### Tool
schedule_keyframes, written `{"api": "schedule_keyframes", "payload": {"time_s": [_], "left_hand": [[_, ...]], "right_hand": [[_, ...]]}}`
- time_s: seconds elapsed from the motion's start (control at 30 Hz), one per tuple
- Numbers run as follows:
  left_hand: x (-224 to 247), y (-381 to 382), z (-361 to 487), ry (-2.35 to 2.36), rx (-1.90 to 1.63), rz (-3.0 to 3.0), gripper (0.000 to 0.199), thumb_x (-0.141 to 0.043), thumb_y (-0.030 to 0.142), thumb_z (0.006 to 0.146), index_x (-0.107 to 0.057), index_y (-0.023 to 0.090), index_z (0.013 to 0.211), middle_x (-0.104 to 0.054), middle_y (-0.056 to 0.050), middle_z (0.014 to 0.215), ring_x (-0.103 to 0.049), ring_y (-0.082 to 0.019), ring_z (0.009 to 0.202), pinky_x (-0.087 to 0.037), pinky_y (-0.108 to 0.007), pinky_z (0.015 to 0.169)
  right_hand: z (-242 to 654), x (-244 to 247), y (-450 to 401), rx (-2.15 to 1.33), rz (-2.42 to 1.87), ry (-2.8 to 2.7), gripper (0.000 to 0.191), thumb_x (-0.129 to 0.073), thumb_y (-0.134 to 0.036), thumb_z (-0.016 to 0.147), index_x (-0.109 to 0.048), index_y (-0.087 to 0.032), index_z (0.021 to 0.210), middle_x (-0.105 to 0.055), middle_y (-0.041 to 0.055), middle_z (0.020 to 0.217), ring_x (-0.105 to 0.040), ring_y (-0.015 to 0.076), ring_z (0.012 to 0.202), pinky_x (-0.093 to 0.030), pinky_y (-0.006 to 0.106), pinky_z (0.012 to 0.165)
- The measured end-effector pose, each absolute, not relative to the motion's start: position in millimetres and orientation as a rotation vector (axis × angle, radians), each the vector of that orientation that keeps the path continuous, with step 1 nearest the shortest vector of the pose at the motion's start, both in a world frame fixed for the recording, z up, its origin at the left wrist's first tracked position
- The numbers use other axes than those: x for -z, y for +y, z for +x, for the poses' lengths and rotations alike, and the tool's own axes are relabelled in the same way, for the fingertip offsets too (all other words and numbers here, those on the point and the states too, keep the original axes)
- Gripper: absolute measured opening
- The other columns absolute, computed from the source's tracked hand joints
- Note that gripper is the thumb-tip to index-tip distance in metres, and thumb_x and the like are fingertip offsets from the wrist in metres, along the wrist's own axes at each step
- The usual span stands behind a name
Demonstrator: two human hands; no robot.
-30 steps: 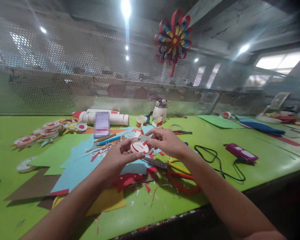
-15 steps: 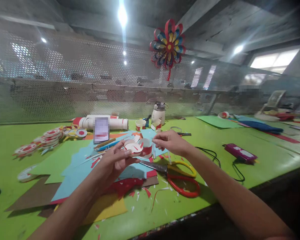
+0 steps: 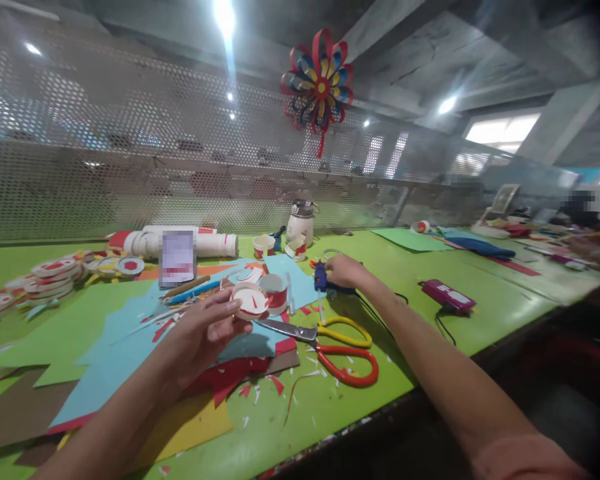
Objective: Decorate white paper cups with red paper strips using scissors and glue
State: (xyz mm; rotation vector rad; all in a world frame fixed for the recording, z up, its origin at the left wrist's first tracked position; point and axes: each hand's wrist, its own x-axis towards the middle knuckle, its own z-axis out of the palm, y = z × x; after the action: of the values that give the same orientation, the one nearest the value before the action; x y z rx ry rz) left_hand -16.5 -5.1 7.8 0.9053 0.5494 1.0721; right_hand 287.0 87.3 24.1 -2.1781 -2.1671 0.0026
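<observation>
My left hand (image 3: 197,333) is closed on a shallow white cut-down paper cup base (image 3: 249,308), tilted with its inside up; a small red strip lies in it. Just beyond it stands a red and white paper cup ring (image 3: 275,293). My right hand (image 3: 347,273) is closed around a blue glue gun (image 3: 321,276) with a dark cable running off to the right. A whitish glue stick (image 3: 321,308) shows at its near side. Large scissors (image 3: 343,350) with yellow and red handles lie open between my forearms.
Layered colored paper (image 3: 115,327) and scraps cover the left and middle. Finished paper-cup discs (image 3: 55,270), white cup stacks (image 3: 215,247) and a phone (image 3: 177,260) stand behind. A thermos (image 3: 301,223) is at the back, a maroon box (image 3: 447,297) with a cord at right.
My right hand has moved away from beside the cup ring, rightward and back, and has taken hold of the glue gun. My left hand still holds the cup base. The view has turned right.
</observation>
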Motion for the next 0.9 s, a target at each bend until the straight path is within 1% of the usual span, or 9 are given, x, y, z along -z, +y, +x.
{"api": "schedule_keyframes", "payload": {"time_s": [0.2,0.37,0.4,0.47,0.53,0.6,0.7,0.83,0.9], "left_hand": [[-5,-3,-17,0.458,-1.04,0.946,0.029,-0.067,0.018,0.079,-0.068,0.012,0.107,-0.071,-0.01,0.096,-0.066,-0.017,0.081,-0.055,-0.023,0.066],[-5,-4,-15,0.454,-1.069,0.933,0.033,-0.067,0.015,0.077,-0.066,0.013,0.11,-0.069,-0.009,0.1,-0.065,-0.017,0.082,-0.056,-0.025,0.066],[-6,-5,-15,0.463,-1.076,0.927,0.033,-0.068,0.015,0.077,-0.065,0.013,0.11,-0.069,-0.01,0.099,-0.065,-0.017,0.081,-0.056,-0.025,0.066],[-7,-6,-14,0.489,-1.093,0.91,0.032,-0.069,0.014,0.076,-0.065,0.013,0.108,-0.069,-0.01,0.099,-0.066,-0.017,0.081,-0.056,-0.026,0.067],[-8,-7,-13,0.511,-1.11,0.891,0.03,-0.068,0.014,0.076,-0.065,0.014,0.106,-0.069,-0.01,0.101,-0.066,-0.018,0.081,-0.056,-0.027,0.067],[-8,-7,-13,0.515,-1.109,0.886,0.028,-0.068,0.014,0.077,-0.065,0.015,0.105,-0.069,-0.01,0.102,-0.066,-0.018,0.082,-0.056,-0.027,0.068],[-6,-5,-13,0.524,-1.101,0.892,0.026,-0.066,0.016,0.079,-0.066,0.014,0.105,-0.07,-0.01,0.101,-0.067,-0.018,0.085,-0.056,-0.027,0.071],[-5,-4,-13,0.551,-1.094,0.934,0.026,-0.065,0.02,0.081,-0.066,0.014,0.107,-0.069,-0.012,0.106,-0.065,-0.02,0.094,-0.054,-0.031,0.081],[-5,-4,-13,0.575,-1.101,0.944,0.028,-0.066,0.022,0.081,-0.067,0.013,0.107,-0.068,-0.013,0.109,-0.065,-0.022,0.096,-0.054,-0.032,0.083]], "right_hand": [[288,0,92,-0.029,-2.294,-2.273,0.032,-0.057,-0.031,0.091,-0.056,-0.015,0.118,-0.058,0.0097,0.119,-0.061,0.0213,0.1,-0.052,0.041,0.084],[294,6,94,-0.021,-2.268,-2.232,0.031,-0.057,-0.031,0.091,-0.056,-0.015,0.118,-0.059,0.0089,0.118,-0.061,0.0209,0.1,-0.052,0.041,0.083],[296,5,94,-0.019,-2.252,-2.211,0.03,-0.057,-0.032,0.091,-0.057,-0.015,0.115,-0.06,0.0084,0.115,-0.061,0.0204,0.098,-0.052,0.04,0.082],[300,1,92,-0.022,-2.207,-2.159,0.027,-0.061,-0.033,0.087,-0.063,-0.013,0.105,-0.064,0.0085,0.104,-0.062,0.0204,0.091,-0.051,0.036,0.077],[304,-7,88,-0.043,-2.146,-2.097,0.024,-0.067,-0.034,0.079,-0.068,-0.012,0.091,-0.068,0.0087,0.087,-0.062,0.0208,0.08,-0.048,0.03,0.067],[309,-16,83,-0.081,-2.068,-2.037,0.022,-0.068,-0.03,0.073,-0.071,-0.013,0.085,-0.068,0.0076,0.077,-0.06,0.0201,0.072,-0.043,0.027,0.06],[318,-32,73,-0.157,-1.943,-1.939,0.024,-0.059,-0.029,0.075,-0.07,-0.014,0.09,-0.066,0.0044,0.072,-0.057,0.0173,0.064,-0.04,0.025,0.054],[324,-47,65,-0.288,-1.754,-1.85,0.035,-0.051,-0.043,0.08,-0.066,-0.013,0.089,-0.067,0.0058,0.075,-0.059,0.017,0.065,-0.04,0.024,0.051],[324,-48,67,-0.351,-1.69,-1.825,0.035,-0.052,-0.044,0.079,-0.066,-0.013,0.086,-0.068,0.0069,0.077,-0.061,0.0171,0.065,-0.041,0.024,0.051]]}}
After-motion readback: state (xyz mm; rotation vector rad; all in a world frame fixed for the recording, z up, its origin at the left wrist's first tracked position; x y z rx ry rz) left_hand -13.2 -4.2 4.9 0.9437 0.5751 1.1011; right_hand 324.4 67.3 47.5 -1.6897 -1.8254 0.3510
